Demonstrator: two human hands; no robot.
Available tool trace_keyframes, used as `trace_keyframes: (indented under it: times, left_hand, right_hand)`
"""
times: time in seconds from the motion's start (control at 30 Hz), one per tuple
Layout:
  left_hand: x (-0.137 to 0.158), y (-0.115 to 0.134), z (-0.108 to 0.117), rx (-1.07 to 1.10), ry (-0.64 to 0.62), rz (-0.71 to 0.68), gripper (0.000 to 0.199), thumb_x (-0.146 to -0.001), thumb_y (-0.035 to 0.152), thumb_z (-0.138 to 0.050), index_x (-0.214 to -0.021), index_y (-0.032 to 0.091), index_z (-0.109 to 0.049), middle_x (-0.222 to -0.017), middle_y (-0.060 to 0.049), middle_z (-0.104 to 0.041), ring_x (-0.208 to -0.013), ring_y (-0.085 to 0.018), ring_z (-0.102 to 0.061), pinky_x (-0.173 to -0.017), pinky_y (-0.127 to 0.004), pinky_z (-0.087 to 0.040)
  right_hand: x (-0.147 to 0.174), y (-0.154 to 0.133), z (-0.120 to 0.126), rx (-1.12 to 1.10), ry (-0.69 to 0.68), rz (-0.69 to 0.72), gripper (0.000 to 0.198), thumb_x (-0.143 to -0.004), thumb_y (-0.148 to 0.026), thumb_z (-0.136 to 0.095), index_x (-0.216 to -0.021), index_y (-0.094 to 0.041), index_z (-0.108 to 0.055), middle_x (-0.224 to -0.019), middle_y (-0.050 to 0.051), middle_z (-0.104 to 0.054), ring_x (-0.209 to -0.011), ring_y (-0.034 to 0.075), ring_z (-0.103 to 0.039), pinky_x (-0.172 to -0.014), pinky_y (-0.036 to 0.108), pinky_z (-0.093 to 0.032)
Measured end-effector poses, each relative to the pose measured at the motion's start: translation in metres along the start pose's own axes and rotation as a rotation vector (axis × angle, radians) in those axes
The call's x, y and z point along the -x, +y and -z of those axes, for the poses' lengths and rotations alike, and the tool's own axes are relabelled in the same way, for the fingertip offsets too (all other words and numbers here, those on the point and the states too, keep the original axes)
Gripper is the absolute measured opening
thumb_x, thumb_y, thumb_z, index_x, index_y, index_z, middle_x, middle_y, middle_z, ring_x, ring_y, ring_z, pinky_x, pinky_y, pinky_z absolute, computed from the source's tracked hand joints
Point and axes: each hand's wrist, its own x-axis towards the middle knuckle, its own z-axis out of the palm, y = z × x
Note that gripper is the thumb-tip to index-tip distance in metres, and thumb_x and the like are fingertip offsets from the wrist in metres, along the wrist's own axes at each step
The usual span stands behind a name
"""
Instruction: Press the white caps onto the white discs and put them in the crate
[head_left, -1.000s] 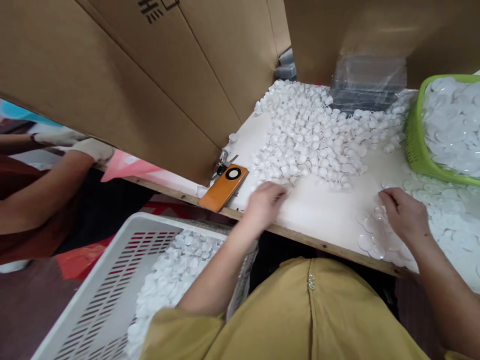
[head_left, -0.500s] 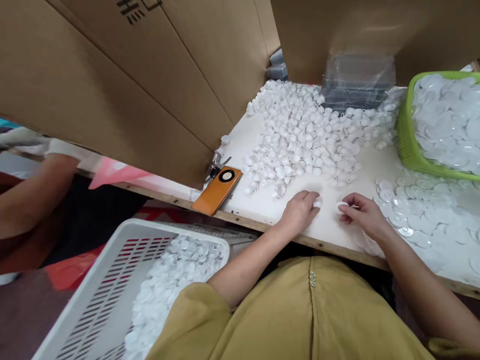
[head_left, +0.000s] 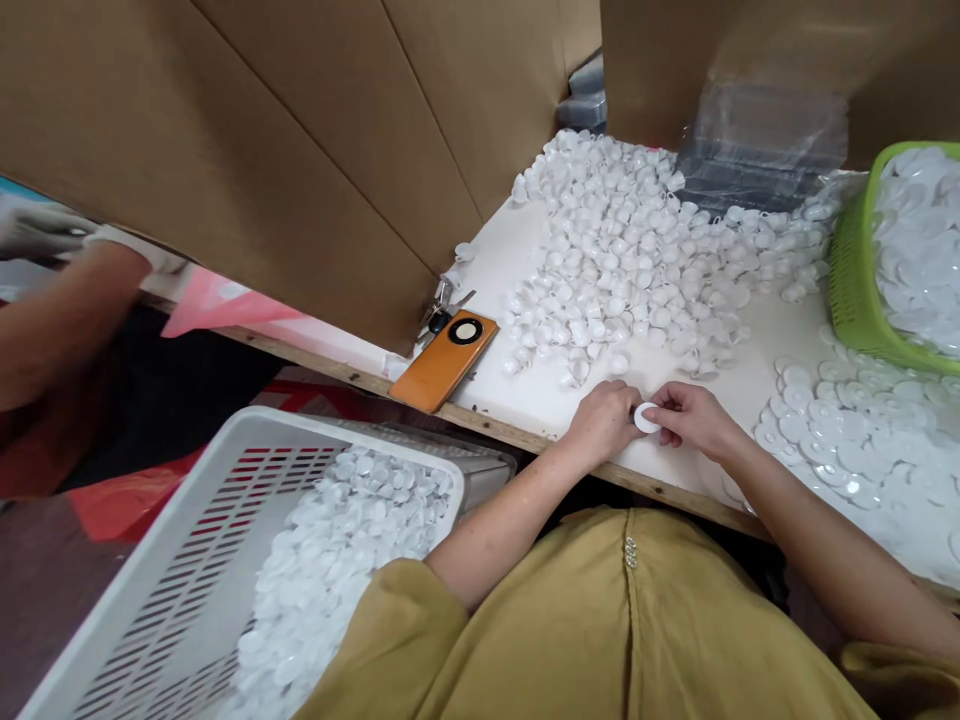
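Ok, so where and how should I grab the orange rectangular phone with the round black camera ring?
I'd grip the orange phone by its long sides near the lower end, coming from the brown wooden front edge of the white tabletop. It lies flat, with that end reaching the edge, while silver and black keys sit close beside its camera end.

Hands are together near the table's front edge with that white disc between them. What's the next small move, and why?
Probably a gentle push of the white disc toward the left hand: the right hand pinches its edge, and its opposite side sits right at the left fingertips. What the left hand holds, if anything, is hidden, so light pressure seems wisest.
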Motion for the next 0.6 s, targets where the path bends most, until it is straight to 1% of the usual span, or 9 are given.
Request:
trace_keyframes:
  times: [0.17, 0.27, 0.33, 0.4, 0.5, 0.6]
  left_hand:
    - [0.0, 0.0, 0.001, -0.02, -0.054, 0.0, 0.019, -0.079, 0.035, -0.064, -0.083, 0.017, -0.066, -0.08, -0.006, -0.066, -0.083, -0.022, -0.061, -0.072, -0.029, -0.046]
    - [0.0, -0.003, 0.01, 0.005, -0.092, -0.022, 0.017, -0.077, 0.032, -0.066, -0.082, 0.016, -0.067, -0.081, -0.007, -0.068, -0.083, -0.021, -0.062, -0.071, -0.028, -0.045]
    - [0.0, -0.007, 0.018, 0.072, -0.163, -0.059, 0.02, -0.071, 0.028, -0.07, -0.087, 0.016, -0.068, -0.082, -0.005, -0.069, -0.082, -0.02, -0.062, -0.07, -0.027, -0.044]
    - [-0.003, -0.01, 0.027, 0.171, -0.243, -0.07, 0.026, -0.07, 0.031, -0.071, -0.093, 0.017, -0.069, -0.083, -0.002, -0.069, -0.079, -0.017, -0.062, -0.068, -0.024, -0.043]
    - [-0.01, -0.011, 0.032, 0.222, -0.289, -0.005, 0.026, -0.074, 0.038, -0.068, -0.091, 0.019, -0.069, -0.079, 0.001, -0.069, -0.072, -0.014, -0.061, -0.061, -0.022, -0.04]
    - [-0.019, -0.009, 0.03, 0.152, -0.301, 0.044, 0.025, -0.07, 0.037, -0.072, -0.086, 0.019, -0.067, -0.073, 0.002, -0.067, -0.067, -0.014, -0.059, -0.057, -0.022, -0.037]
  right_hand:
    - [-0.001, 0.003, -0.002, 0.041, 0.01, 0.001, 0.03, -0.065, -0.041, -0.074, -0.071, -0.019, -0.056, -0.048, -0.002, -0.057, -0.043, 0.012, -0.057, -0.038, 0.021, -0.042]
    - [-0.001, 0.006, -0.003, 0.098, 0.033, 0.002, 0.028, -0.068, -0.041, -0.072, -0.073, -0.02, -0.054, -0.051, -0.003, -0.057, -0.044, 0.012, -0.058, -0.039, 0.021, -0.042]
    - [-0.002, 0.005, -0.002, 0.118, 0.034, -0.014, 0.029, -0.069, -0.04, -0.072, -0.076, -0.021, -0.052, -0.053, -0.005, -0.057, -0.042, 0.011, -0.057, -0.037, 0.02, -0.041]
    - [-0.003, 0.001, -0.001, 0.101, 0.029, -0.041, 0.032, -0.068, -0.038, -0.074, -0.08, -0.022, -0.048, -0.054, -0.007, -0.055, -0.038, 0.011, -0.055, -0.034, 0.02, -0.038]
    - [-0.008, -0.007, 0.001, 0.119, -0.001, -0.097, 0.033, -0.067, -0.032, -0.075, -0.081, -0.021, -0.047, -0.052, -0.007, -0.055, -0.036, 0.011, -0.055, -0.033, 0.019, -0.037]
    - [-0.013, -0.012, 0.002, 0.213, -0.031, -0.138, 0.03, -0.068, -0.03, -0.075, -0.076, -0.021, -0.047, -0.05, -0.006, -0.056, -0.036, 0.012, -0.056, -0.033, 0.019, -0.037]
